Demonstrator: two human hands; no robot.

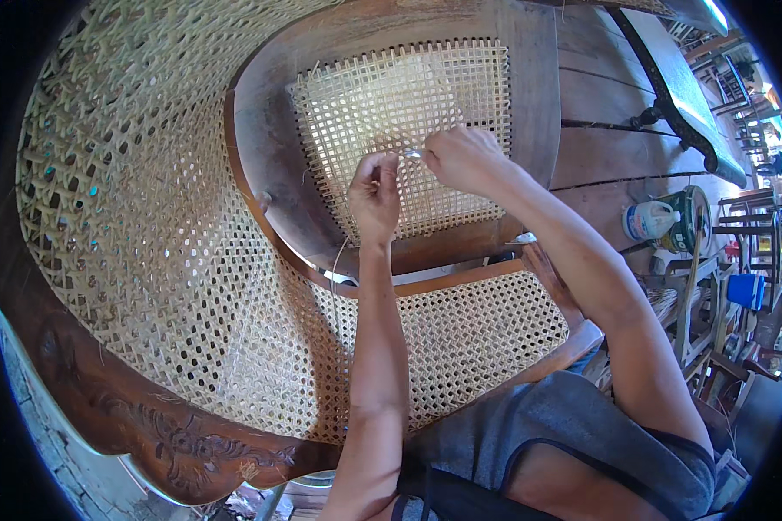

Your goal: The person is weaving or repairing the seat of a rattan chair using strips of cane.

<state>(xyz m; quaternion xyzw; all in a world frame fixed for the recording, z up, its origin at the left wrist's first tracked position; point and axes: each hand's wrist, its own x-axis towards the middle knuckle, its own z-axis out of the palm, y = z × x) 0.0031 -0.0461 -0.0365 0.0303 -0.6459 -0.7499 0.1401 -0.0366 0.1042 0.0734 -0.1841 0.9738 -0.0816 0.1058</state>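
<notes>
Wooden planks (604, 100) lie beside the cane panel (391, 95), where both hands (375, 198) (467, 161) pinch a shiny item (412, 154).

Under the right grip (467, 163) I see rough woven cane (408, 78), ringed by smooth, faintly glossy wood (269, 113); rightward, a plastic jug (652, 220).

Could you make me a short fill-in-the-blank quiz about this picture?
1. The left hand and right hand are above a woven panel in a frame made of ____.
2. The jug on the right is mostly ____ in colour.
3. The carved edge is toward the picture's lower ____.

Missing words: wood; white; left.
</notes>
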